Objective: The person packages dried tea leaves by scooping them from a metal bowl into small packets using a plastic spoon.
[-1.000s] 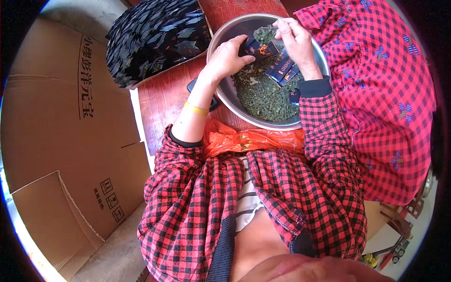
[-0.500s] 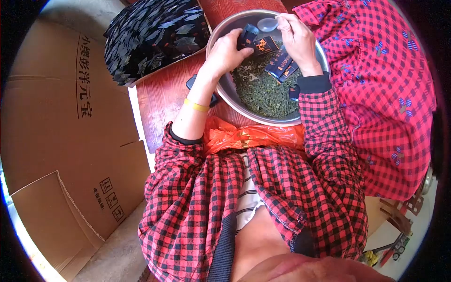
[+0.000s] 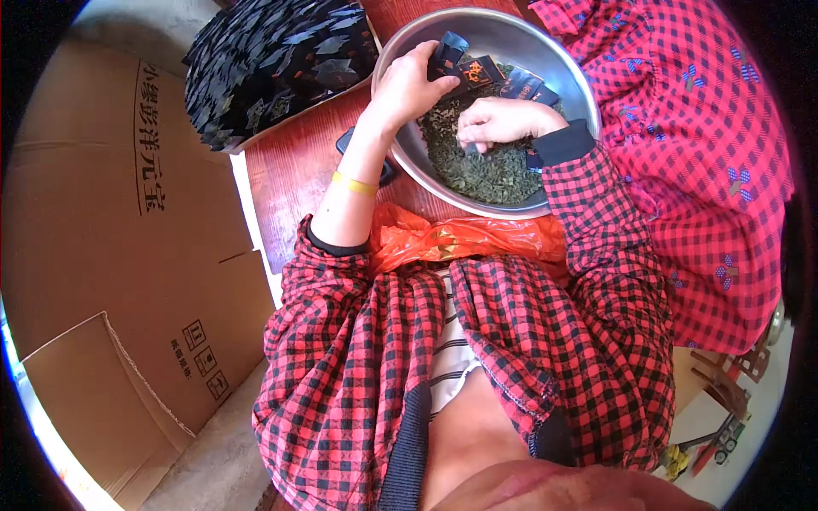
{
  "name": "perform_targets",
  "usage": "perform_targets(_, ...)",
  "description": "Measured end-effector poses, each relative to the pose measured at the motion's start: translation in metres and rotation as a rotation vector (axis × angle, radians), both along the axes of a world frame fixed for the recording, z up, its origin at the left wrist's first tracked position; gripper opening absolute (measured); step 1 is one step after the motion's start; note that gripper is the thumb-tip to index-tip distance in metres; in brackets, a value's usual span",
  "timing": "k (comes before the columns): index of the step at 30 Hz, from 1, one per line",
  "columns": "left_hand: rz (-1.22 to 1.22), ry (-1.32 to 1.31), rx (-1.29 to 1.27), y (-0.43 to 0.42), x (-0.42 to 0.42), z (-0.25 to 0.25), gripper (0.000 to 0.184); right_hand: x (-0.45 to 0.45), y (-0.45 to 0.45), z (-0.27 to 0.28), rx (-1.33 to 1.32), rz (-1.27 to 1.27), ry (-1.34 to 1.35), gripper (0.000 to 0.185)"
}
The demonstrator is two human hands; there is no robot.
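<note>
A metal bowl (image 3: 406, 162) holds dried green leaves (image 3: 490, 177) and several small black packets with orange print. My left hand (image 3: 415, 85) is over the bowl's left side, thumb and fingers closed on a black packet (image 3: 449, 53) that stands upright. Another black packet (image 3: 481, 71) lies right beside it. Lower in the bowl, my right hand (image 3: 503, 121) pinches the handle of a small scoop, whose clear bowl dips among the leaves and is mostly hidden. More packets (image 3: 524, 85) lie behind my right hand.
A box heaped with black packets (image 3: 281, 68) stands left of the bowl on the red wooden table (image 3: 285, 192). A dark object (image 3: 345, 142) lies by my left forearm. Orange plastic (image 3: 460, 238) is in front of the bowl. Cardboard (image 3: 111, 213) stands at left, checked cloth (image 3: 699, 187) at right.
My right hand has moved down and left with the scoop, from the bowl's far side to the leaves. My left hand stays at the packet, which now stands more upright.
</note>
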State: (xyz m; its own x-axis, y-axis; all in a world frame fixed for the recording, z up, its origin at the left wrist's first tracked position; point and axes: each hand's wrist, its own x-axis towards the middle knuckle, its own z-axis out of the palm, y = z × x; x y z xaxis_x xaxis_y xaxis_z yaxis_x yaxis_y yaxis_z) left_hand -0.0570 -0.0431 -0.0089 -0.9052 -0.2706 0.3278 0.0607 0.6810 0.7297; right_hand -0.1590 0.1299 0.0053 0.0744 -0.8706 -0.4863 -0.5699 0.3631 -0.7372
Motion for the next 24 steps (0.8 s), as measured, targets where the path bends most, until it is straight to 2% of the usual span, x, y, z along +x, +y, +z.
perform_targets(2, -0.016, -0.018, -0.019, 0.000, 0.002, 0.002, 0.066, -0.010, 0.002, 0.000, -0.043, -0.119, -0.142, 0.029)
perform_targets(5, -0.049, -0.083, -0.012, 0.000, 0.002, -0.002, 0.062, -0.021, 0.009, 0.013, -0.205, -0.284, -0.204, 0.033)
perform_targets(11, -0.092, -0.184, -0.030, 0.000, 0.003, 0.003, 0.068, -0.044, 0.020, 0.029, -0.653, -0.714, -0.093, 0.032)
perform_targets(13, -0.107, -0.200, -0.022, 0.000, 0.003, 0.002, 0.067, -0.047, 0.019, 0.025, -0.759, -0.760, -0.139, 0.033)
perform_targets(15, -0.122, -0.214, -0.016, 0.000, 0.003, 0.004, 0.067, -0.045, 0.015, 0.022, -0.901, -0.903, 0.102, 0.030)
perform_targets(16, -0.116, -0.214, -0.015, 0.001, 0.004, 0.005, 0.065, -0.043, 0.013, 0.020, -0.903, -0.903, 0.101, 0.030)
perform_targets(19, -0.111, -0.235, -0.008, 0.001, 0.003, 0.005, 0.064, -0.028, 0.004, 0.019, -1.065, -0.760, 0.344, 0.019)
perform_targets(20, -0.115, -0.253, -0.003, 0.001, 0.003, 0.005, 0.064, -0.023, 0.003, 0.022, -1.065, -0.761, 0.343, 0.019)
perform_targets(22, -0.105, -0.261, 0.011, 0.000, 0.002, 0.002, 0.064, -0.018, 0.001, 0.026, -1.193, -0.581, 0.740, 0.016)
perform_targets(24, -0.097, -0.266, 0.025, 0.001, 0.001, 0.003, 0.064, -0.020, 0.000, 0.029, -1.248, -0.564, 0.821, 0.010)
